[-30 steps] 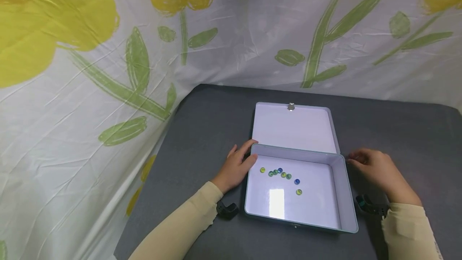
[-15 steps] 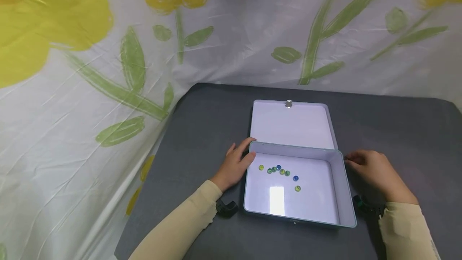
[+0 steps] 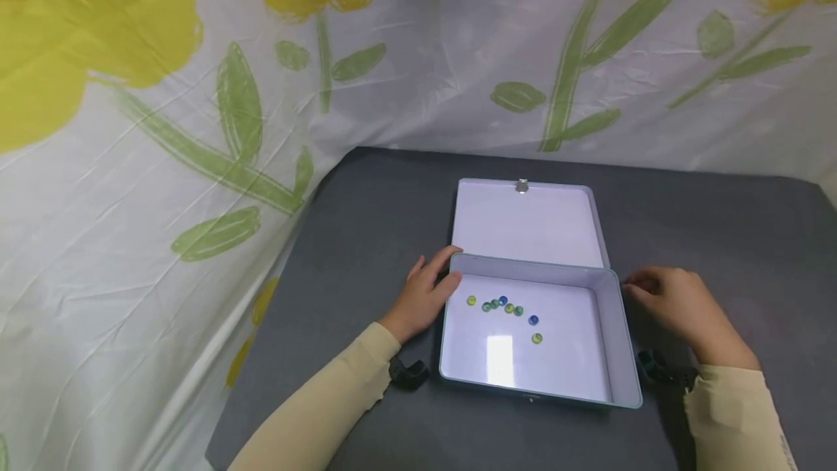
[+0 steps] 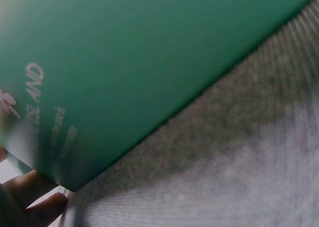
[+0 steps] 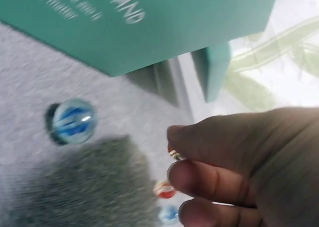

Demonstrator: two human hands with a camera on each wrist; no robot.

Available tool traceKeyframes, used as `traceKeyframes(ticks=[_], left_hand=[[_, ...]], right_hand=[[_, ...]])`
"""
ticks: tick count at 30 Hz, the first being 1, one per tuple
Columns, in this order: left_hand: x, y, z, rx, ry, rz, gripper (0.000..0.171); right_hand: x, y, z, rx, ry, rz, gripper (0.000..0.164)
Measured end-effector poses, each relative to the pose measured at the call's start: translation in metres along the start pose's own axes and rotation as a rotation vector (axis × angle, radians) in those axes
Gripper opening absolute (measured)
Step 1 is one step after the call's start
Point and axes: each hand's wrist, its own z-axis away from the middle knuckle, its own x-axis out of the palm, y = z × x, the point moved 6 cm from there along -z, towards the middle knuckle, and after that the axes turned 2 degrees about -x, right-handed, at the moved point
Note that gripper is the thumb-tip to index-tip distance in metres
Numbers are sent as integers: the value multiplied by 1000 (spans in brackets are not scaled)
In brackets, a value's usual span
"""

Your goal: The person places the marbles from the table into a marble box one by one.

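Note:
In the head view my left hand (image 3: 418, 300) holds the back left corner of an open metal box (image 3: 604, 369), green outside and white inside. The thumb lies at the rim, and the left wrist view shows fingers (image 4: 47, 209) at the corner of the green wall. Beyond the box's right wall is my right hand (image 3: 676, 307). In the right wrist view its thumb and forefinger pinch a small glass marble (image 5: 174, 153), mostly hidden. Near those fingers a red-and-white marble (image 5: 164, 189) and a light blue marble (image 5: 168, 214) show. A blue-striped clear marble (image 5: 75, 121) lies closer to the box.
Several green, yellow and blue marbles (image 3: 537, 339) lie on the box floor. The lid (image 3: 530, 224) lies folded back behind it, with a metal clasp (image 3: 522, 185). All stands on a dark grey table (image 3: 379, 209), backed by a flowered white curtain (image 3: 418, 93).
The head view has shifted slightly, moving the scene up and left in the picture. The left hand stays at the box corner, and the right hand stays by the right wall.

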Motion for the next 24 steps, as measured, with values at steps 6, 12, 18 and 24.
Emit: traceKeyframes(ticks=[6,12,18,24], left_hand=[[0,0,0,-8,-5,-11,50],[0,1,0,0,2,-10,49],[1,0,0,3,1,-14,49],[1,-1,0,-2,5,-13,49]], right_hand=[[-11,-10,-1,18,-23,29,20],[-24,-22,-3,10,7,50,22],[-31,-35,-2,-11,45,29,23],[-36,-52,-3,-20,68,-6,25]])
